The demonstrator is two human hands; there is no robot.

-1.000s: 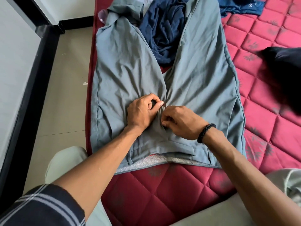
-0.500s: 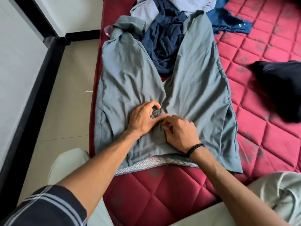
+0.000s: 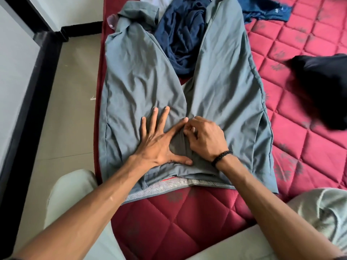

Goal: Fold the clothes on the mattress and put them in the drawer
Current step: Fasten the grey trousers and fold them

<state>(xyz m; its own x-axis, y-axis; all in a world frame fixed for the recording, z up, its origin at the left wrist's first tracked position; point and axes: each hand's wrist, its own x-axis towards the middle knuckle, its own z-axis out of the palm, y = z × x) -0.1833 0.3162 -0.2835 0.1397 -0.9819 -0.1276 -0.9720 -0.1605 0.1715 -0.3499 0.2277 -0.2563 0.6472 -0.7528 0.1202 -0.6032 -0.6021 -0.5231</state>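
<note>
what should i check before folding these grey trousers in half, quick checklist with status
1. Grey trousers spread flat on the mattress: ok.
2. Left hand pressing flat near the crotch: ok.
3. Right hand done with the fly area, fingers curled into the cloth: cannot tell.
4. Legs free of other clothes: not ok, navy garment lies between them.
5. Cloth smooth: not ok, creases around the hands.

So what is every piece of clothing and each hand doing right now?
Grey trousers: spread flat on the mattress, not yet folded.
Navy garment: crumpled, lying between the trouser legs.
Black garment: bunched up, off to the right.
Left hand: fingers spread, pressing the trousers flat.
Right hand: fingers curled, pinching the fabric at the crotch.
</note>
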